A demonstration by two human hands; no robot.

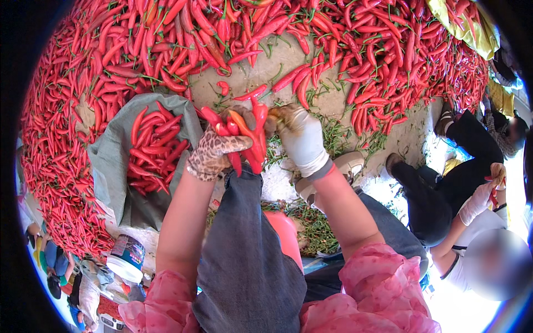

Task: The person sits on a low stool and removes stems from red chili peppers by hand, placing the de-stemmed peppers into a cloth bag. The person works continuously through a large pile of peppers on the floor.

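My left hand point(217, 150), in a leopard-print glove, grips a bunch of red chili peppers point(255, 143) above my knee. Several of them show pale, stemless ends. Close against the bunch on its right is my right hand point(297, 135), in a stained white glove; its fingertips are bent inward, and I cannot tell whether they pinch a stem. Left of my left hand, a grey-green woven sack point(112, 154) stands with its mouth wide, holding loose red chilies point(156, 145). Green stems point(333, 137) lie scattered on the ground beyond and below my right hand.
A large heap of red chilies point(374, 50) curves around the front and left. A white bucket point(125, 272) lies at lower left. A co-worker point(445, 195) sits close on the right; a yellow sack point(466, 33) is at upper right. More people are at the far left.
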